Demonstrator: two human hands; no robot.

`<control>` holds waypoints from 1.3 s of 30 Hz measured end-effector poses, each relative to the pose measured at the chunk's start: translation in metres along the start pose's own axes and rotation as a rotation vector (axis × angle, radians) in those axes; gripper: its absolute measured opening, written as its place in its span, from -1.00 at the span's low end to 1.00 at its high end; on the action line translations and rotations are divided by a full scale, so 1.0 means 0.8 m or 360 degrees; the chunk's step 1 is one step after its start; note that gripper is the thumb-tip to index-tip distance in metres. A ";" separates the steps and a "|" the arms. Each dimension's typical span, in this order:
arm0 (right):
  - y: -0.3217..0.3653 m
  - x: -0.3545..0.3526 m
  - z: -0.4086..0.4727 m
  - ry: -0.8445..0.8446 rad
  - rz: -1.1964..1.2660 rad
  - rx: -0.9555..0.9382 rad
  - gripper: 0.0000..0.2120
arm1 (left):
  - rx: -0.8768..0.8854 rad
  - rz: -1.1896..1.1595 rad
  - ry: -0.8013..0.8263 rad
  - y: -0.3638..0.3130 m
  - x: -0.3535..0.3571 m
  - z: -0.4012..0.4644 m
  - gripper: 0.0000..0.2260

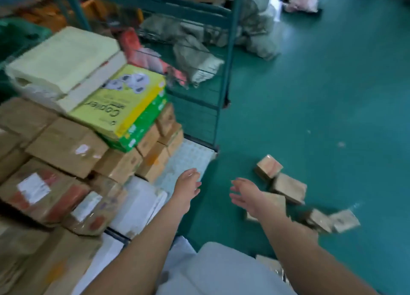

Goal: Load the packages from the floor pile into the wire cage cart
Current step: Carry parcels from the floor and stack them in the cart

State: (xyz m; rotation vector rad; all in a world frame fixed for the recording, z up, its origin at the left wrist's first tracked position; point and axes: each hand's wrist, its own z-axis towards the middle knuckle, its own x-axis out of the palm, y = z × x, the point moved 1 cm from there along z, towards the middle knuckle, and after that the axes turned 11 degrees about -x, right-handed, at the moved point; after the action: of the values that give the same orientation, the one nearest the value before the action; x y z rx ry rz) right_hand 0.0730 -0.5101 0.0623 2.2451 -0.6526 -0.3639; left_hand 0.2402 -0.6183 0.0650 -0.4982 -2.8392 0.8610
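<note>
Packages [288,187], small taped cardboard boxes, lie scattered on the green floor [332,95] by the cart [190,155]; they look light and stiff, best gripped across opposite sides. Left hand [187,183] and right hand [245,191] hover empty, fingers loosely spread.

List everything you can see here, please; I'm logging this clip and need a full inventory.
small cardboard boxes: about six, brown, scattered on the floor at right
stacked cardboard boxes: many, brown, piled at left
copier paper box: one, yellow and green, on the stack
pale flat packages: two, cream, topmost on the stack
white packages: a few, at the foot of the stack
wire cage cart: one, teal frame, behind the stack
grey bags: several, in and beyond the cart
floor: green
left hand: open, empty
right hand: open, empty, above the floor boxes
</note>
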 end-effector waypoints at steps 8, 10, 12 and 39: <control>-0.118 -0.183 -0.100 -0.0470 0.0521 0.0139 -0.64 | 0.0031 0.0623 0.0313 0.079 0.183 -0.037 -0.75; -0.142 -0.209 -0.122 -0.0614 0.0658 0.0165 -0.68 | 0.0023 0.0735 0.0360 0.092 0.217 -0.043 -0.78; -0.168 -0.228 -0.141 -0.0697 0.0797 0.0225 -0.76 | 0.0016 0.0847 0.0417 0.109 0.247 -0.048 -0.81; -0.229 -0.320 -0.141 -0.1729 0.1739 0.0685 -0.87 | -0.0377 0.1967 0.1051 0.166 0.559 0.015 -0.91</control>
State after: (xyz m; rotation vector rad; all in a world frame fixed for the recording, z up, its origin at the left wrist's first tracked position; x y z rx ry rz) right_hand -0.0270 -0.1939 0.0176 1.5032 -2.5134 -0.8968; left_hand -0.1448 -0.3642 -0.0053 -2.1565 -1.8071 0.2916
